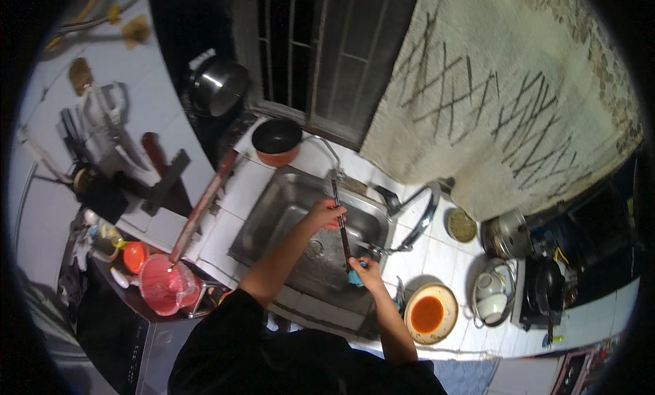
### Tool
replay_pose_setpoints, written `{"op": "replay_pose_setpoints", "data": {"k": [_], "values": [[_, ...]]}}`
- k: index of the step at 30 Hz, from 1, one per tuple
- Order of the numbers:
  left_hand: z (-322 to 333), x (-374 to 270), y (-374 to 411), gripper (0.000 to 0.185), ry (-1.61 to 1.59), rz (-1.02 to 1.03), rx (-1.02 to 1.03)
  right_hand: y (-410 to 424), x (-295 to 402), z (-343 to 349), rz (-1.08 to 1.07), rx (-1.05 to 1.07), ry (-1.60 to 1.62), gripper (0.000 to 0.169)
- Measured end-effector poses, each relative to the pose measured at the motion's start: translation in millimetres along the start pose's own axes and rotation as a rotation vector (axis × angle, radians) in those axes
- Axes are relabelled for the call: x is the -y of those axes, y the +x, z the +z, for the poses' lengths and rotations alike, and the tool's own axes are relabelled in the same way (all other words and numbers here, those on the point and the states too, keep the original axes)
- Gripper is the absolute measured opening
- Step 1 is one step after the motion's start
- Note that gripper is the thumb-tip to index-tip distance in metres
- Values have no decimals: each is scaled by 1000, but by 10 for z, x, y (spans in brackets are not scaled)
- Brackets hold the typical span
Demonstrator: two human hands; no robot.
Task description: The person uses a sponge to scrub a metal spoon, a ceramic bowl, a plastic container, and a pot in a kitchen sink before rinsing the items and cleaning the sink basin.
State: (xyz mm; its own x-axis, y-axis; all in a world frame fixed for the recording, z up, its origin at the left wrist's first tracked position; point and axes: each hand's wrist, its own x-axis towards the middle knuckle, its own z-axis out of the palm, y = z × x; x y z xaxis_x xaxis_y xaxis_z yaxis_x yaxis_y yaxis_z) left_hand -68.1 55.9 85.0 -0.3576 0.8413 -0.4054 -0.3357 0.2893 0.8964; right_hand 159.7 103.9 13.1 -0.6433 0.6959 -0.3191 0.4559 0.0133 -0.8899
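Note:
A bundle of dark chopsticks (344, 236) with pale bands near the far end slants over the stainless steel sink (266, 213). My left hand (326, 215) grips them above their middle. At their near end, my right hand (366, 273) holds a blue-green cloth (354, 278) against them. How many sticks there are, I cannot tell. Just above my right hand, the metal spout of a faucet (373, 249) reaches in from the right. The round drain (313, 248) shows in the basin between my forearms.
A black-lined pot (277, 141) stands behind the sink. To the right are a bowl of red-orange sauce (428, 313) and a basin of white dishes (491, 303). On the left, knives (166, 182) hang above a rusty bar (202, 205) and a pink bag-lined bin (166, 285).

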Motion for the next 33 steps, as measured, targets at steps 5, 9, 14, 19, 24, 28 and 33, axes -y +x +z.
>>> {"op": "replay_pose_setpoints", "data": {"k": [5,9,14,19,24,28,33], "values": [[-347,-766,-562,18,248,240,-26,142,4,43,-4,-40,31,38],[-529,-1218,-1070,14,343,371,-65,201,-13,161,-34,18,137,26],[-739,-1798,-1898,17,393,426,-277,161,48,273,30,108,148,21],[-1224,-2590,-2943,18,591,543,-637,475,-499,434,27,64,207,10],[-1735,-3374,-4219,22,767,721,-1077,317,-257,458,57,176,191,10],[-1857,-3559,-4696,21,889,764,-1320,504,-488,513,-15,131,183,9],[-2259,-3163,-4729,20,875,710,-1359,302,-175,572,41,225,142,13]]}}
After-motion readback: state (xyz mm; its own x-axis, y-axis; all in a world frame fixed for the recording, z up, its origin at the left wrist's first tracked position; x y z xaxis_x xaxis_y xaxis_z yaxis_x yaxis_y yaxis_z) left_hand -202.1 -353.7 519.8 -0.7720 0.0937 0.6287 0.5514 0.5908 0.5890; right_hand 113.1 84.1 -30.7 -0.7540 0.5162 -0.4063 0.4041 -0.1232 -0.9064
